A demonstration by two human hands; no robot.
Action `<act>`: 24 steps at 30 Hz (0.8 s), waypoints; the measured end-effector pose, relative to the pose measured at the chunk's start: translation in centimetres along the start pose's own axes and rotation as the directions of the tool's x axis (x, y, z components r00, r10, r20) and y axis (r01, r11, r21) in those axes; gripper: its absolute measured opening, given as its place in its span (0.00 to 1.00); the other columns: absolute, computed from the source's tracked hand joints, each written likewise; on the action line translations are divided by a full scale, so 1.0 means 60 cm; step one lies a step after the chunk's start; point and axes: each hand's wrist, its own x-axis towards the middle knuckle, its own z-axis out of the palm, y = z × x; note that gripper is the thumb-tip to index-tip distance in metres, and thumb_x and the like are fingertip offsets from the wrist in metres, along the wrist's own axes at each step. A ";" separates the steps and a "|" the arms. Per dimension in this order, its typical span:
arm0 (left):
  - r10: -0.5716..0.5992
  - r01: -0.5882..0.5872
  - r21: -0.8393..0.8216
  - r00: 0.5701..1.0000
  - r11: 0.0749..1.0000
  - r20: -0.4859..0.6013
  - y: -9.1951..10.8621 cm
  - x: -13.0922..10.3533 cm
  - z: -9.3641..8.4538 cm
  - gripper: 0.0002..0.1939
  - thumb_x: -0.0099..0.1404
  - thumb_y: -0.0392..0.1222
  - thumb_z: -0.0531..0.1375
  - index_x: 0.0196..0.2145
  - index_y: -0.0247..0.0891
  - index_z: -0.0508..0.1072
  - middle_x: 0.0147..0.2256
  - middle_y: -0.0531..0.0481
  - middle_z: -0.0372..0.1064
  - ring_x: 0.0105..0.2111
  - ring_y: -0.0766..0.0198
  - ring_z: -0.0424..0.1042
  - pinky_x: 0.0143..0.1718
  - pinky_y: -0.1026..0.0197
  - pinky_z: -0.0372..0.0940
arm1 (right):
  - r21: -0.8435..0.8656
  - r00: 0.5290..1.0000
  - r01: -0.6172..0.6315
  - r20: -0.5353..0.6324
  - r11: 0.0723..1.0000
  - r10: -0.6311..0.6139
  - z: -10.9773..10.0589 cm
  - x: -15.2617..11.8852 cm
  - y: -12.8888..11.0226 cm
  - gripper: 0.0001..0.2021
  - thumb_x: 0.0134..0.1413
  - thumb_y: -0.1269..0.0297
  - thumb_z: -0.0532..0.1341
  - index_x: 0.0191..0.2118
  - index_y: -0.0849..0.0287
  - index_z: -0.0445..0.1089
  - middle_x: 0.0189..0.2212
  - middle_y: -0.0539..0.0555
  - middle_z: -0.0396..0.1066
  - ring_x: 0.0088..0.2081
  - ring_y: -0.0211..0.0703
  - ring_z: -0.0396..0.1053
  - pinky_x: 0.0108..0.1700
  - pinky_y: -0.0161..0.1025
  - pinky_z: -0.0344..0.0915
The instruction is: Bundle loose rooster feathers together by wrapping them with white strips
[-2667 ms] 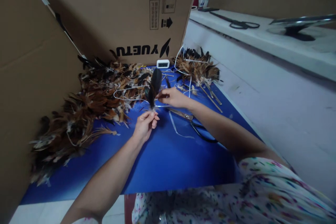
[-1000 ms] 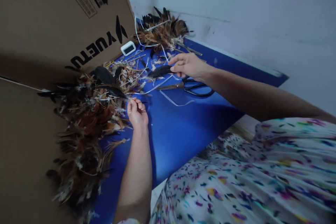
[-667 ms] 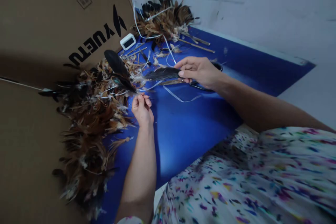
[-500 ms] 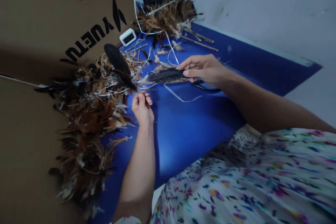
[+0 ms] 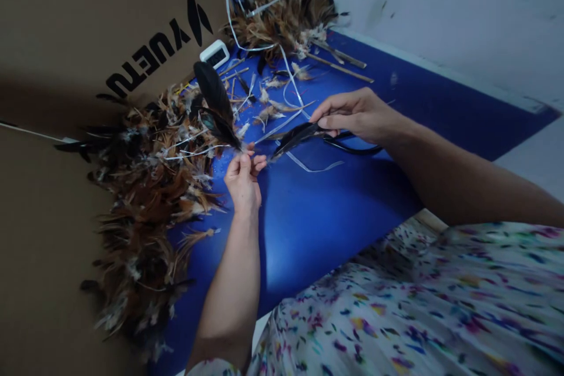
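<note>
Dark feathers (image 5: 214, 91) stand up from the pinched fingers of my left hand (image 5: 244, 182), their quill ends between thumb and forefinger. To the right, my right hand (image 5: 352, 114) pinches another dark feather (image 5: 297, 138) by one end; its other end points down and left toward my left fingers. A large pile of brown, black and white feathers (image 5: 154, 200) lies left of my left hand. Under and behind the right-hand feather, a thin white strip (image 5: 315, 169) curls on the blue table (image 5: 308, 217).
Behind stands a second bundle of brown and black feathers (image 5: 286, 12) with thin sticks (image 5: 341, 67) beside it. A small white device with a dark screen (image 5: 214, 54) rests against a cardboard box (image 5: 132, 23). Black handles (image 5: 352, 145) lie beneath my right hand.
My right hand has moved slightly right, and its feather has swung so the free end points lower. My left hand and its feathers have shifted slightly right, with its fingers a little more spread.
</note>
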 end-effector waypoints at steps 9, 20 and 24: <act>0.027 -0.034 0.162 0.999 0.986 0.044 -0.009 -0.004 0.000 0.16 0.54 0.51 0.68 0.29 0.33 0.73 0.38 0.44 0.78 0.13 0.72 0.67 0.14 0.67 0.60 | 0.141 0.995 -0.069 -0.068 0.988 0.079 0.003 0.008 -0.002 0.08 0.48 0.62 0.70 0.29 0.58 0.72 0.16 0.46 0.65 0.18 0.31 0.60 0.19 0.32 0.58; 0.009 -0.028 0.241 0.997 0.970 0.081 -0.013 -0.003 0.001 0.19 0.52 0.53 0.68 0.28 0.33 0.73 0.19 0.54 0.69 0.14 0.72 0.65 0.14 0.70 0.61 | 0.347 0.989 -0.067 -0.102 0.936 0.108 0.012 0.011 -0.001 0.08 0.46 0.71 0.68 0.33 0.65 0.70 0.18 0.46 0.66 0.19 0.29 0.62 0.21 0.29 0.57; 0.024 -0.031 0.134 0.998 0.991 0.050 -0.012 0.004 0.000 0.19 0.50 0.52 0.69 0.26 0.32 0.72 0.18 0.54 0.68 0.14 0.74 0.63 0.14 0.71 0.57 | 0.494 0.996 -0.078 -0.004 0.866 0.093 0.029 0.008 -0.006 0.20 0.40 0.70 0.70 0.42 0.62 0.69 0.26 0.48 0.72 0.22 0.31 0.65 0.23 0.30 0.61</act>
